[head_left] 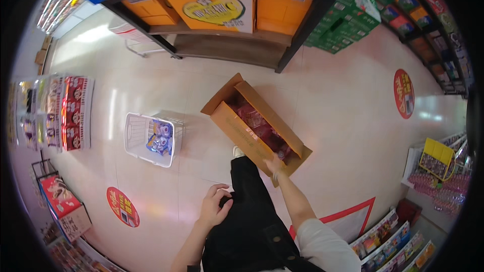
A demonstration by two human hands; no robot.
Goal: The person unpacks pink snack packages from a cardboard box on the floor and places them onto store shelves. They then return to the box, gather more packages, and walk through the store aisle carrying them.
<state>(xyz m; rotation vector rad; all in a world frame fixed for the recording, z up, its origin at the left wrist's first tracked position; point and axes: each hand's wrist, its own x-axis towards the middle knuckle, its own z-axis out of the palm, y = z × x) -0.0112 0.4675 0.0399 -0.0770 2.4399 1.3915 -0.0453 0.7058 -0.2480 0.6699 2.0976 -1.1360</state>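
Observation:
A long open cardboard box (242, 138) stands at a slant on the floor in front of me, its flaps spread. Inside lie dark red plastic packages (257, 126); their exact kind is hard to make out. My right hand (275, 164) grips the near side wall of the box by its right end, fingers partly hidden at the edge. Over my left thigh, my left hand (217, 206) hangs with fingers loosely bent, thumb apart, nothing in it.
Left of the box stands a white plastic basket (132, 138) holding blue packets (160, 138). A dark-framed shelf (227, 50) with yellow cartons (212, 10) rises ahead. Green cartons (343, 27) are stacked to its right. Snack racks (75, 113) line the left side.

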